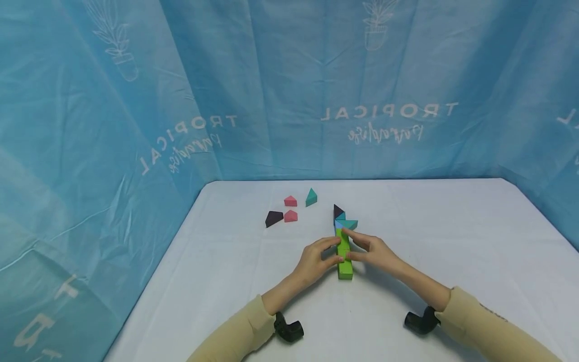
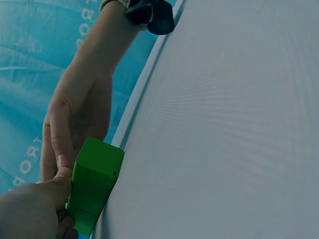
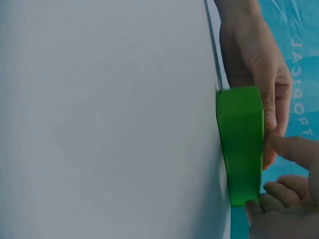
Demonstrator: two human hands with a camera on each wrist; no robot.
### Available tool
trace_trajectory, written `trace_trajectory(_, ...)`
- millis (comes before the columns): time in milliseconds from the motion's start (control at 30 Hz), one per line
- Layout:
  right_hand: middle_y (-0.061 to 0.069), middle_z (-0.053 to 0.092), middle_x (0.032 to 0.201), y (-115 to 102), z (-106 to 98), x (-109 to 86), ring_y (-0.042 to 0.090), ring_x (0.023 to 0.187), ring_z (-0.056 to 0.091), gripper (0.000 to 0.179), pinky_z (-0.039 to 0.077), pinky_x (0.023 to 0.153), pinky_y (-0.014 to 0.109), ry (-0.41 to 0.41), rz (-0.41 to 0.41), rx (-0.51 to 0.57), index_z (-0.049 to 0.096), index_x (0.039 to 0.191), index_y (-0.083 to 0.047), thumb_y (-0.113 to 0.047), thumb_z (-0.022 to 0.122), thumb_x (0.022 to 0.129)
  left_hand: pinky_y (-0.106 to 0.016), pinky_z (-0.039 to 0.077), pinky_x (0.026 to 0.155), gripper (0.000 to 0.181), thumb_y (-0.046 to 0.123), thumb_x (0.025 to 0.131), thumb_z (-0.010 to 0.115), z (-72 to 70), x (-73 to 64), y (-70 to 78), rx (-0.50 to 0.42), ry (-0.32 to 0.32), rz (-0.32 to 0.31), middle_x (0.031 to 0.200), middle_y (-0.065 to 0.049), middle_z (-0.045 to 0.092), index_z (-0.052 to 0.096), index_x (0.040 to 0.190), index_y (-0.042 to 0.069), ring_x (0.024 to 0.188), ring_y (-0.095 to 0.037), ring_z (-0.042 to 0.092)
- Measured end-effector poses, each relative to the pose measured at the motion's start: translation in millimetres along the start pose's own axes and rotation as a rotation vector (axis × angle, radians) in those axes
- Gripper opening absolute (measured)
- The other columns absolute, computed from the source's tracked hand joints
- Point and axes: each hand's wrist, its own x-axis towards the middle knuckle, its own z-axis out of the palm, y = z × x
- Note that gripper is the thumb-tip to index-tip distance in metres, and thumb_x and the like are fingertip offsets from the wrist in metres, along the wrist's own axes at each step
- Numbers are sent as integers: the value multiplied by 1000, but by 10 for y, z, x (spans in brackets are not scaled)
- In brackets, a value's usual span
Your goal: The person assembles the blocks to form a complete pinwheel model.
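Observation:
A row of green blocks (image 1: 345, 269) lies on the white table, running away from me. My left hand (image 1: 313, 261) touches its left side with fingertips and thumb, which stand apart along the row. On the opposite side my right hand (image 1: 375, 251) touches the row, its index finger near the far end and its thumb closer to me. Beyond the green blocks are a teal triangular block (image 1: 350, 224), a blue piece (image 1: 339, 224) and a dark triangular block (image 1: 338, 211). In the right wrist view, the green block (image 3: 241, 139) stands beside both hands; fingers partly hide its edge.
Left of the row lie a black block (image 1: 273, 218), two pink blocks (image 1: 290, 216) and a separate teal triangle (image 1: 311, 197). A blue printed curtain (image 1: 289, 90) hangs behind and beside the white table (image 1: 452, 226).

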Motion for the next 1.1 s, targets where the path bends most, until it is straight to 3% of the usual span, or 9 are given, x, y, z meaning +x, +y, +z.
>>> trace_trajectory(300, 13, 35, 147, 95, 45, -17, 40, 133, 30, 68, 29, 104, 55, 22, -24, -89, 38, 145, -8, -24, 70, 87, -29, 41, 99, 48, 20, 85, 71, -6, -7, 13, -11, 0, 0, 129, -10, 57, 58, 126, 0, 121, -20, 50)
trace_trajectory(433, 18, 34, 146, -39, 44, -45, 43, 132, 30, 66, 29, 103, 58, 18, -32, -100, 36, 144, -3, -18, 69, 88, -31, 41, 100, 47, 21, 85, 71, -25, 8, 18, 9, 2, -6, 130, -10, 56, 58, 126, 0, 123, -19, 49)
trace_trajectory(533, 23, 34, 145, -199, 48, -79, 45, 131, 30, 65, 29, 102, 59, 15, -27, -95, 36, 142, 3, -10, 68, 88, -33, 40, 101, 46, 21, 86, 70, -112, 55, 29, 12, 47, -4, 130, -13, 56, 59, 124, -1, 123, -21, 49)
trace_trajectory(667, 20, 34, 146, -151, 58, -56, 42, 132, 29, 65, 27, 105, 56, 19, -13, -82, 36, 143, 2, -10, 68, 87, -35, 43, 98, 42, 20, 86, 70, -370, 178, -13, 6, 169, -31, 124, -13, 60, 62, 122, 0, 118, -22, 54)
trace_trajectory(800, 14, 34, 147, 13, 53, -9, 37, 134, 29, 67, 27, 106, 51, 17, 1, -82, 36, 145, -4, -17, 69, 87, -36, 49, 90, 38, 14, 85, 71, -637, 270, -227, 39, 294, -96, 115, -14, 64, 63, 118, -2, 104, -29, 61)
trace_trajectory(900, 11, 34, 148, 59, 40, -1, 36, 134, 29, 69, 28, 107, 50, 10, 3, -70, 36, 145, -7, -22, 70, 87, -39, 50, 88, 38, 7, 82, 73, -754, 275, -451, 98, 358, -157, 112, -18, 64, 63, 117, -5, 101, -33, 62)
trace_trajectory(1000, 12, 34, 148, 68, 34, -4, 37, 134, 29, 70, 28, 106, 50, 5, -8, -71, 36, 145, -7, -25, 70, 87, -43, 48, 91, 40, 3, 82, 72, -802, 254, -644, 147, 350, -211, 114, -21, 62, 61, 119, -5, 105, -34, 59)
trace_trajectory(1100, 12, 34, 148, 60, 39, -12, 38, 133, 30, 70, 29, 106, 51, 0, -10, -78, 36, 145, -6, -26, 70, 87, -45, 44, 95, 43, 3, 84, 70, -813, 230, -777, 146, 278, -235, 121, -22, 59, 57, 125, -4, 113, -35, 54)
